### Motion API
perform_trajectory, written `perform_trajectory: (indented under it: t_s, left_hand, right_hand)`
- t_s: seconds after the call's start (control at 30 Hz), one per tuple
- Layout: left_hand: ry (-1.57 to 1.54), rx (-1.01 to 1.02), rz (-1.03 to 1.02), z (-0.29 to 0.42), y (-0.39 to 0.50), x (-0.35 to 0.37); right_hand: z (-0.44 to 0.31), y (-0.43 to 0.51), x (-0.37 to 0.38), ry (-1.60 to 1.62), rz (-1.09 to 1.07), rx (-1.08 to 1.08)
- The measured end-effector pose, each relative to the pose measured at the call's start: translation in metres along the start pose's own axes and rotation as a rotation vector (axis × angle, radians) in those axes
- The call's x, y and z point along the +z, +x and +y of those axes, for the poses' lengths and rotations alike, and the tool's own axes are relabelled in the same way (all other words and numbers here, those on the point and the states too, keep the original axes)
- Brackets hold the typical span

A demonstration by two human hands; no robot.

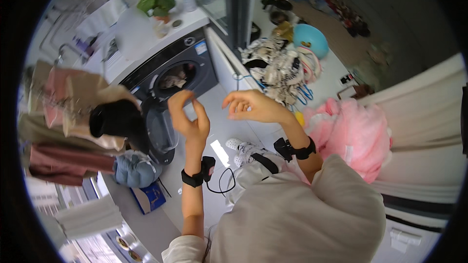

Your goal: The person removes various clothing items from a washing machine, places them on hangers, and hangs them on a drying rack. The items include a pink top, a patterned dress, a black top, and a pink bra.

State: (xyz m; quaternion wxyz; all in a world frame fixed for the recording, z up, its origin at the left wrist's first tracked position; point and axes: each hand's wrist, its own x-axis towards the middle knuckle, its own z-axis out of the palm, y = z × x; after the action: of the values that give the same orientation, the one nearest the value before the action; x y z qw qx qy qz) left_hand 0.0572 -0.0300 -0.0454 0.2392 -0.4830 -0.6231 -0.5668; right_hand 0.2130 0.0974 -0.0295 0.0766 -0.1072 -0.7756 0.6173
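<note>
My left hand (188, 117) is raised in front of me with bent fingers and a gap between thumb and fingertips; nothing is in it. To its right, my right hand (256, 105) hovers with loosely curled fingers, thumb apart, also holding nothing. The two hands do not touch. Beyond the left hand stands a dark front-loading washing machine (204, 75) under a white counter. Its round door (159, 128) is swung out to the left, and patterned laundry (173, 79) shows inside the drum. Black-and-white clothes (279, 69) with blue hangers (305, 94) lie heaped to the right.
Garments (91, 106) hang at the left, beside a blue-grey cushion-like item (135, 170) and a blue box (149, 196). A potted plant (157, 2) stands on the counter (190, 20). At the right are a blue basin (310, 40), a pink plush bundle (354, 135) and a curtain (420, 117).
</note>
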Motion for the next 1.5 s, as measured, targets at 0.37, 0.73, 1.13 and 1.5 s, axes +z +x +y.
perform_trajectory:
  t_s: [0.37,0.73,1.13,1.5]
  left_hand:
    - [-0.5,-0.97,-0.805,-0.075,-0.119,0.201]
    - [-0.656,-1.55,-0.58,-0.1,-0.136,0.191]
    - [-1.11,-1.643,-0.873,-0.073,-0.137,0.211]
    - [-1.09,-1.527,-0.701,-0.054,-0.133,0.134]
  right_hand:
    - [0.16,-0.004,-0.1,-0.513,1.253,0.344]
    - [0.201,0.063,-0.153,-0.988,1.144,0.5]
    - [0.126,-0.023,-0.197,0.408,2.035,-0.759]
    - [0.041,-0.073,-0.138,1.28,0.784,-0.705]
